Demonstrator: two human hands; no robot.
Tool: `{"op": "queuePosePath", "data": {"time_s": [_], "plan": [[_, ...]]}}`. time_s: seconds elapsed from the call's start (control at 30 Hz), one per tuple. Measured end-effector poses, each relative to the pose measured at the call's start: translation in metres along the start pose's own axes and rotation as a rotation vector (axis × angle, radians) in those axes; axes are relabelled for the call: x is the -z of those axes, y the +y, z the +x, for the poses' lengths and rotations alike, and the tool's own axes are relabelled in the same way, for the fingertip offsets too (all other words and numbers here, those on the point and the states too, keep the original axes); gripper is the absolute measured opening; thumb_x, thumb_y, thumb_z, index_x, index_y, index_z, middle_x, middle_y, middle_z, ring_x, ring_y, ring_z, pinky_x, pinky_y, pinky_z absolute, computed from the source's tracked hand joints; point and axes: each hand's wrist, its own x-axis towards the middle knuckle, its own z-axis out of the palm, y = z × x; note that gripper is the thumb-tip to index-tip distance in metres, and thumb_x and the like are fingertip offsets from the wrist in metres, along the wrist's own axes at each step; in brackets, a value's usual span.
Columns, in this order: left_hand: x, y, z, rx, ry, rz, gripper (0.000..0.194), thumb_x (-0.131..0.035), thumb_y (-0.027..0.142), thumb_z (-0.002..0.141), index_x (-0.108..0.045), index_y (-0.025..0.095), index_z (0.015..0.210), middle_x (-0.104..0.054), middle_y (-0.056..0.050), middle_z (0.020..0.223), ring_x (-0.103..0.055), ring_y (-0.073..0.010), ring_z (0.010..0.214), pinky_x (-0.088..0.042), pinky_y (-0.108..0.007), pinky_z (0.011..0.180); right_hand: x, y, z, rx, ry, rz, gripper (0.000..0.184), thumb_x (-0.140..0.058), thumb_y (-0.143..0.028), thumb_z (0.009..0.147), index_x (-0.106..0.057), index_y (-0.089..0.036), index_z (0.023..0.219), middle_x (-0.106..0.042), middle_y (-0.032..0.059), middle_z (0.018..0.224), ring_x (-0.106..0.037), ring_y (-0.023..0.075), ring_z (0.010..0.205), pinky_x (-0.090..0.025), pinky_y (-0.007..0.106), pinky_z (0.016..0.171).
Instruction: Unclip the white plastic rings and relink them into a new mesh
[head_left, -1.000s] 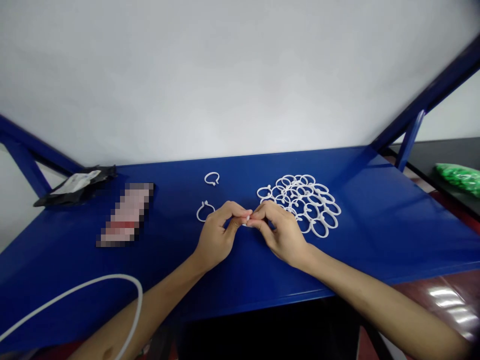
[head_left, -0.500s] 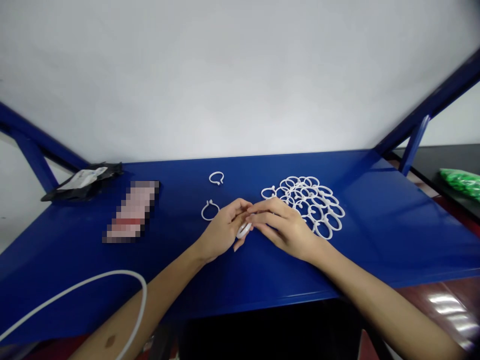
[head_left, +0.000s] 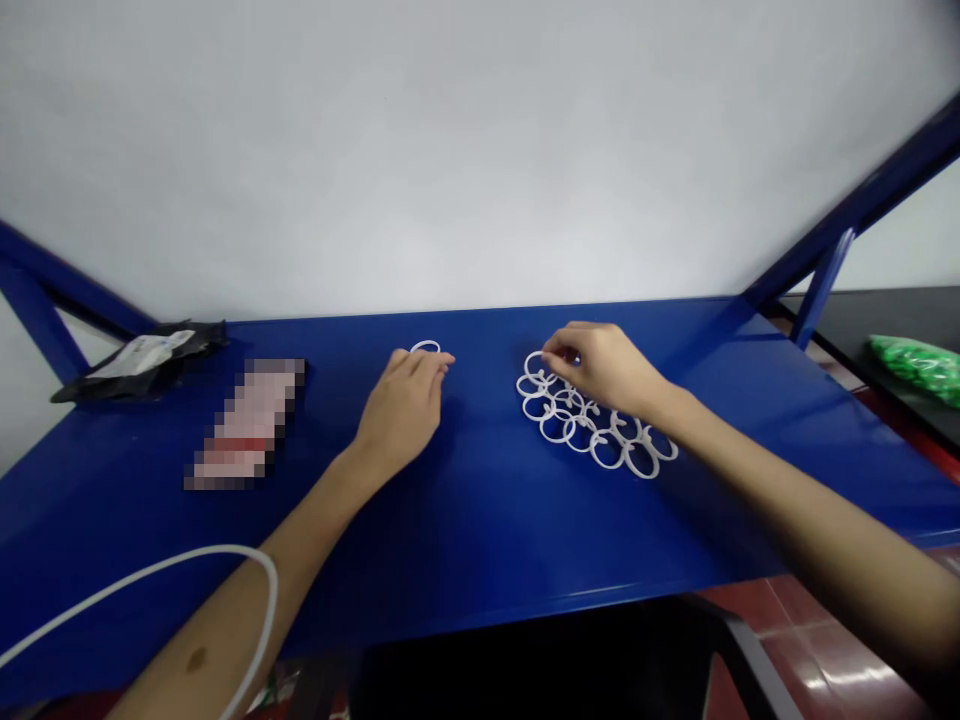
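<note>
My left hand (head_left: 399,413) is over the left-middle of the blue table, palm down, fingers stretched forward and to the right. Just past its fingers shows the far edge of a white plastic ring (head_left: 425,345); the rest is hidden under the hand. To the right, my right hand (head_left: 609,368) reaches over a cluster of overlapping white rings (head_left: 557,427) with small knobbed ends. Its thumb and fingers are pinched at the edge of a white ring (head_left: 533,357) on the cluster's far left side. The hand covers part of the cluster.
A pixelated flat pinkish object (head_left: 247,420) lies on the blue table (head_left: 480,520) at left. Behind it is a black plastic package (head_left: 142,362) with a white label. A white cord (head_left: 172,560) crosses my left forearm. A green bag (head_left: 915,368) sits on a dark surface at right.
My hands have parted from around a white ring at the middle. The left has moved left and forward over the separate rings; the right has moved forward onto the ring cluster.
</note>
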Motion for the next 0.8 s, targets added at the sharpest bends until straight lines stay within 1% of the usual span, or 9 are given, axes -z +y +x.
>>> {"op": "queuePosePath", "data": {"time_s": [0.07, 0.17, 0.2, 0.27, 0.37, 0.47, 0.57, 0.7, 0.8], "plan": [[0.001, -0.017, 0.011, 0.012, -0.051, 0.120, 0.036, -0.041, 0.008, 0.095, -0.065, 0.014, 0.120, -0.069, -0.012, 0.115, -0.055, -0.0295, 0.104, -0.050, -0.047, 0.096, 0.004, 0.013, 0.012, -0.096, -0.060, -0.092, 0.018, -0.058, -0.019, 0.089, -0.075, -0.015, 0.084, -0.071, 0.0075, 0.081, -0.062, 0.0176, 0.072, -0.047, 0.035, 0.069], [-0.001, -0.039, 0.018, 0.047, -0.156, 0.227, 0.047, -0.042, 0.002, 0.088, -0.066, 0.015, 0.125, -0.065, -0.012, 0.125, -0.052, -0.0314, 0.109, -0.048, -0.047, 0.093, -0.003, 0.021, 0.019, -0.211, -0.132, -0.176, 0.021, -0.057, -0.022, 0.087, -0.077, -0.016, 0.083, -0.072, 0.0086, 0.080, -0.063, 0.0195, 0.074, -0.045, 0.035, 0.067], [-0.003, -0.045, 0.019, 0.064, -0.178, 0.246, 0.046, -0.043, 0.002, 0.087, -0.068, 0.016, 0.123, -0.064, -0.013, 0.127, -0.052, -0.0317, 0.109, -0.048, -0.047, 0.093, -0.007, 0.021, 0.019, -0.243, -0.138, -0.201, 0.021, -0.057, -0.023, 0.087, -0.077, -0.017, 0.084, -0.072, 0.0090, 0.081, -0.064, 0.0198, 0.074, -0.044, 0.035, 0.065], [-0.007, -0.055, 0.018, 0.094, -0.193, 0.260, 0.038, -0.045, 0.008, 0.091, -0.070, 0.017, 0.118, -0.065, -0.012, 0.125, -0.052, -0.0323, 0.108, -0.047, -0.048, 0.091, -0.014, 0.018, 0.018, -0.295, -0.141, -0.262, 0.023, -0.057, -0.026, 0.087, -0.078, -0.018, 0.085, -0.072, 0.0096, 0.080, -0.063, 0.0199, 0.071, -0.042, 0.034, 0.061], [-0.011, -0.065, 0.014, 0.102, -0.168, 0.243, 0.024, -0.051, 0.020, 0.095, -0.072, 0.018, 0.107, -0.067, -0.012, 0.116, -0.052, -0.0325, 0.104, -0.046, -0.048, 0.089, -0.021, 0.015, 0.017, -0.328, -0.138, -0.357, 0.025, -0.057, -0.028, 0.087, -0.078, -0.017, 0.082, -0.070, 0.0106, 0.077, -0.061, 0.0199, 0.067, -0.039, 0.033, 0.056], [-0.012, -0.068, 0.013, 0.089, -0.119, 0.217, 0.014, -0.058, 0.024, 0.093, -0.071, 0.020, 0.096, -0.068, -0.011, 0.110, -0.051, -0.0314, 0.101, -0.045, -0.047, 0.087, -0.022, 0.014, 0.015, -0.312, -0.103, -0.428, 0.025, -0.056, -0.028, 0.087, -0.077, -0.016, 0.079, -0.070, 0.0123, 0.078, -0.060, 0.0217, 0.067, -0.038, 0.034, 0.054], [-0.013, -0.069, 0.012, 0.070, -0.089, 0.197, 0.011, -0.059, 0.024, 0.093, -0.070, 0.021, 0.091, -0.068, -0.011, 0.108, -0.051, -0.0306, 0.099, -0.044, -0.046, 0.086, -0.023, 0.015, 0.013, -0.278, -0.078, -0.453, 0.024, -0.056, -0.027, 0.087, -0.076, -0.016, 0.077, -0.070, 0.0134, 0.081, -0.060, 0.0230, 0.070, -0.039, 0.034, 0.054], [-0.009, -0.065, 0.013, 0.068, -0.080, 0.170, 0.011, -0.058, 0.023, 0.093, -0.068, 0.021, 0.090, -0.068, -0.011, 0.109, -0.051, -0.0314, 0.101, -0.042, -0.047, 0.087, -0.020, 0.016, 0.009, -0.261, -0.050, -0.422, 0.027, -0.055, -0.027, 0.089, -0.075, -0.015, 0.076, -0.069, 0.0148, 0.082, -0.060, 0.0253, 0.075, -0.040, 0.035, 0.055], [-0.001, -0.054, 0.014, 0.076, -0.047, 0.136, 0.010, -0.056, 0.023, 0.094, -0.066, 0.021, 0.093, -0.069, -0.010, 0.108, -0.052, -0.0316, 0.102, -0.042, -0.048, 0.089, -0.015, 0.011, 0.002, -0.238, 0.045, -0.389, 0.028, -0.053, -0.027, 0.091, -0.074, -0.015, 0.076, -0.069, 0.0140, 0.082, -0.059, 0.0263, 0.079, -0.040, 0.035, 0.056]]}}
